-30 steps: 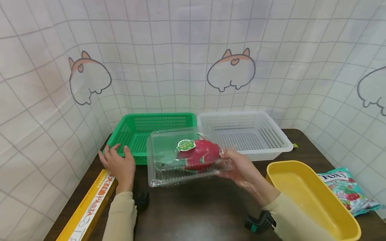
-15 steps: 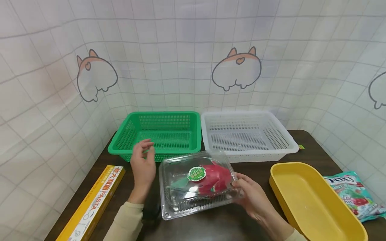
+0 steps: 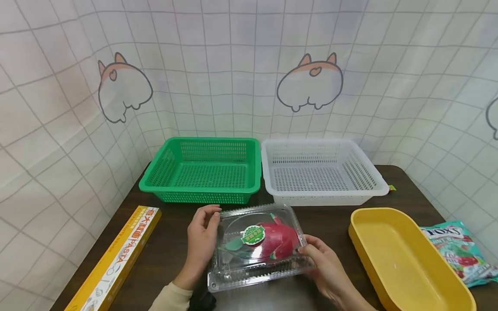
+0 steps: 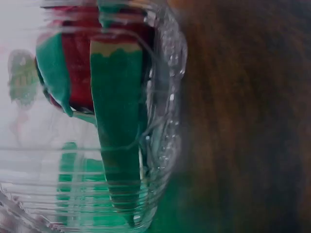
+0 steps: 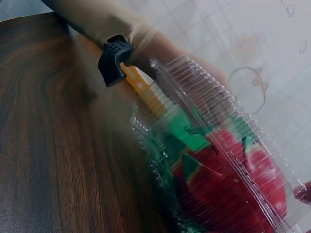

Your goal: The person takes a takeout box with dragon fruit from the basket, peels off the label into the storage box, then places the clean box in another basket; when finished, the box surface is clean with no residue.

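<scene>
A clear plastic clamshell box (image 3: 237,268) with a green label on its lid is tilted above the near middle of the table. Inside lies a red dragon fruit (image 3: 278,242) with green-tipped scales, also close up in the right wrist view. My right hand (image 3: 327,268) grips the box's right end, thumb on top at the edge. At the left end, my left hand (image 3: 202,242) holds the far corner with bent fingers. Its fingertips are partly hidden. In the left wrist view the box wall and the dragon fruit (image 4: 80,73) fill the left half.
A green basket (image 3: 200,189) and a white basket (image 3: 330,193) stand side by side at the back. A yellow tub (image 3: 404,259) is at right, beside a teal FOX'S candy bag (image 3: 455,250). Along the left lies a yellow pasta box (image 3: 116,259).
The box has come down and nearer, away from the green basket. My left hand left that basket's front corner and moved right onto the box's left end. The right hand keeps its grip.
</scene>
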`<action>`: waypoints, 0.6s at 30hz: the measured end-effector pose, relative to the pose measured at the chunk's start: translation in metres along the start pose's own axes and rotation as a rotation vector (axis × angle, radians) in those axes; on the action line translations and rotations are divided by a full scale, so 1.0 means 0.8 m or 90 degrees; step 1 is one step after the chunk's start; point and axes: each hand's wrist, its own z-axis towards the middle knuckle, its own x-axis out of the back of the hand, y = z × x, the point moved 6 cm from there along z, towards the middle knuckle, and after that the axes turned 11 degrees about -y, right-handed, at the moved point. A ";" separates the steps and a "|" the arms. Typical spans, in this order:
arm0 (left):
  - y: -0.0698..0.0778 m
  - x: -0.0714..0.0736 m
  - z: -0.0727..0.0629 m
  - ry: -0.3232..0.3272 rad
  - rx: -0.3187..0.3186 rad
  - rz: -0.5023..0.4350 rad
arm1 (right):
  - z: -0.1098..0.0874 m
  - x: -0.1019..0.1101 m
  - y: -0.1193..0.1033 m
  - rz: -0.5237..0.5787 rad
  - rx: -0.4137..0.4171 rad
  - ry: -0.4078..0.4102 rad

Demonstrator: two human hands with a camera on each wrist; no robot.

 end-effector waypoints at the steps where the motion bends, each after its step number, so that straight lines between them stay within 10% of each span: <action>1: -0.004 -0.001 0.001 -0.001 0.012 -0.006 | 0.003 0.001 0.001 0.004 -0.002 -0.002; 10: -0.030 -0.005 -0.001 -0.032 0.106 -0.065 | 0.020 0.006 0.013 0.014 -0.011 0.009; 18: -0.046 -0.013 -0.009 -0.097 0.143 -0.131 | 0.017 0.004 0.012 -0.141 -0.017 -0.035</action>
